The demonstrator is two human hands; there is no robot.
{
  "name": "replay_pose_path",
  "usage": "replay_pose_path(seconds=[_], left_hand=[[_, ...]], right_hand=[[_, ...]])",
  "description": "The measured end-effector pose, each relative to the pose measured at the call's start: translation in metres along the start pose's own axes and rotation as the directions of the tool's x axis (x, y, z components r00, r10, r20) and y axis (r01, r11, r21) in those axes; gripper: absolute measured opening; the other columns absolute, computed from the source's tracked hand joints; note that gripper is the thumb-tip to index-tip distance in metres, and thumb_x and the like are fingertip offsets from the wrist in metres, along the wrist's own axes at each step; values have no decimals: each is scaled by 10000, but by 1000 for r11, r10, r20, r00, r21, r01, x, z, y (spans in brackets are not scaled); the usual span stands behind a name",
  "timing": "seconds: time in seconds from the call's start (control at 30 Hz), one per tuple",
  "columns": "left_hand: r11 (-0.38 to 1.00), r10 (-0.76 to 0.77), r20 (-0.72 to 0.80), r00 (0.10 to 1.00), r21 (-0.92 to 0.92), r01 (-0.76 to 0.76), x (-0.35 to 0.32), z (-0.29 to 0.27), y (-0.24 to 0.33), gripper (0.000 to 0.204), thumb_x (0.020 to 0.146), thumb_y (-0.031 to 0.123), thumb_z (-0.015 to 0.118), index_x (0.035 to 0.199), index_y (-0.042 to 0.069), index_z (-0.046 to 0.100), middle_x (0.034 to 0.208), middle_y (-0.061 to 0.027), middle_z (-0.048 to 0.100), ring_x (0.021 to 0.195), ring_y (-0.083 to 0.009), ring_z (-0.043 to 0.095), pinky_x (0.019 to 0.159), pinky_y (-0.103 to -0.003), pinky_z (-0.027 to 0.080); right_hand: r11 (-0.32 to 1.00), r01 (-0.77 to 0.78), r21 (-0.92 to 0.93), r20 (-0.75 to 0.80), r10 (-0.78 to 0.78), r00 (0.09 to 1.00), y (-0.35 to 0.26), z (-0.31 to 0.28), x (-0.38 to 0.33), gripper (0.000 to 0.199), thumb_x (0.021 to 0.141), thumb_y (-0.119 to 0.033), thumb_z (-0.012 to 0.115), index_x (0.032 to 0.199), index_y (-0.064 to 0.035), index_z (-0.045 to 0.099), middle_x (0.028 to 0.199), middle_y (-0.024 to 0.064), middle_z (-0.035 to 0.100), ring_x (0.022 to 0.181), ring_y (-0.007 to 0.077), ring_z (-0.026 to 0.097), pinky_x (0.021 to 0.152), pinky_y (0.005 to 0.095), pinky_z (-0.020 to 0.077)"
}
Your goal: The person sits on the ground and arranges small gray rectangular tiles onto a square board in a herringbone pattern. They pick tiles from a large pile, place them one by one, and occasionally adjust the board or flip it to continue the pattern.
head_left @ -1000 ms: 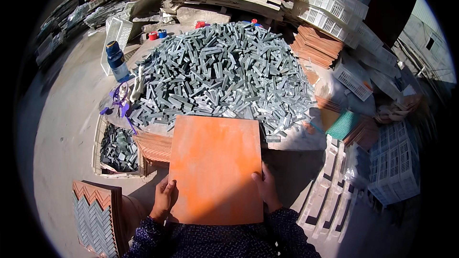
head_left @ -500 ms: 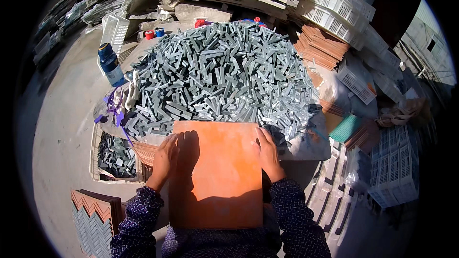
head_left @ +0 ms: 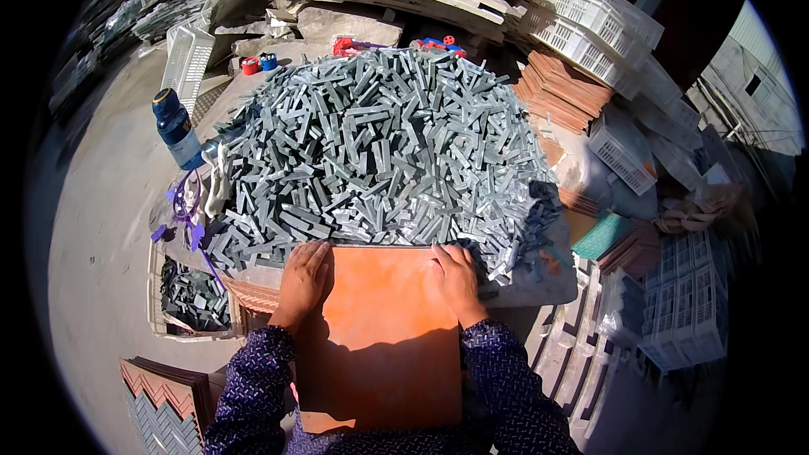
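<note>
A flat square orange board (head_left: 388, 312) lies in front of my body, its far edge against the near side of a big heap of grey strip-shaped stone pieces (head_left: 371, 143). My left hand (head_left: 305, 282) is on its far left corner, fingers together and reaching the far edge. On the far right corner my right hand (head_left: 458, 282) holds it likewise, with the fingertips at the edge. What the fingers do beneath the board is hidden. Shadow covers the board's left side and near part.
At left stand a blue bottle (head_left: 177, 131), a crate of dark pieces (head_left: 156, 303) and herringbone tile sheets (head_left: 164, 409). Brown tile sheets (head_left: 560, 88), white crates (head_left: 590, 17) and a slatted pallet (head_left: 569, 354) are at right. Purple ties (head_left: 187, 202) lie beside the heap.
Both hands have gone from the board's sides onto its far corners. The board sits slightly nearer to me. The whole view has shifted a little.
</note>
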State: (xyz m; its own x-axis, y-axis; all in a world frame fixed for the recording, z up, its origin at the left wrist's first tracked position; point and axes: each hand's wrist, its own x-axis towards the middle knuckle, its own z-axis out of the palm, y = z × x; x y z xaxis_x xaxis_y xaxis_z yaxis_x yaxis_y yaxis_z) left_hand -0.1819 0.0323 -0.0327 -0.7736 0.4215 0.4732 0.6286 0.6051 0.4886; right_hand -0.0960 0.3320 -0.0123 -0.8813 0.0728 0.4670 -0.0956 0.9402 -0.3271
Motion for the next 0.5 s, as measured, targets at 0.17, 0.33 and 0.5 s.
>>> replay_pose_path(seconds=[0.17, 0.33, 0.5], left_hand=[[1000, -20, 30, 999, -9, 20, -2, -8, 5, 393, 815, 73, 568, 1202, 8, 574, 1218, -178, 582, 1165, -347, 519, 1049, -455, 337], [1000, -17, 39, 999, -3, 17, 2, -11, 8, 417, 795, 35, 581, 1212, 17, 573, 1215, -177, 579, 1155, -364, 521, 1051, -455, 347], [999, -36, 88, 995, -17, 37, -5, -5, 4, 430, 817, 66, 564, 1244, 18, 550, 1265, -167, 552, 1228, -342, 474, 1078, -453, 310]], right_hand=[[999, -13, 45, -22, 14, 1000, -8, -3, 0, 298, 792, -131, 658, 1070, -27, 627, 1004, 113, 589, 952, 321, 536, 841, 411, 434], [1000, 1, 29, -49, 0, 999, -13, -7, 0, 261, 791, -126, 654, 1022, -9, 619, 967, 140, 588, 881, 345, 539, 813, 428, 424], [1000, -2, 23, -43, 3, 999, -13, -8, -6, 278, 806, -139, 655, 1049, -8, 621, 998, 134, 590, 929, 331, 546, 848, 413, 427]])
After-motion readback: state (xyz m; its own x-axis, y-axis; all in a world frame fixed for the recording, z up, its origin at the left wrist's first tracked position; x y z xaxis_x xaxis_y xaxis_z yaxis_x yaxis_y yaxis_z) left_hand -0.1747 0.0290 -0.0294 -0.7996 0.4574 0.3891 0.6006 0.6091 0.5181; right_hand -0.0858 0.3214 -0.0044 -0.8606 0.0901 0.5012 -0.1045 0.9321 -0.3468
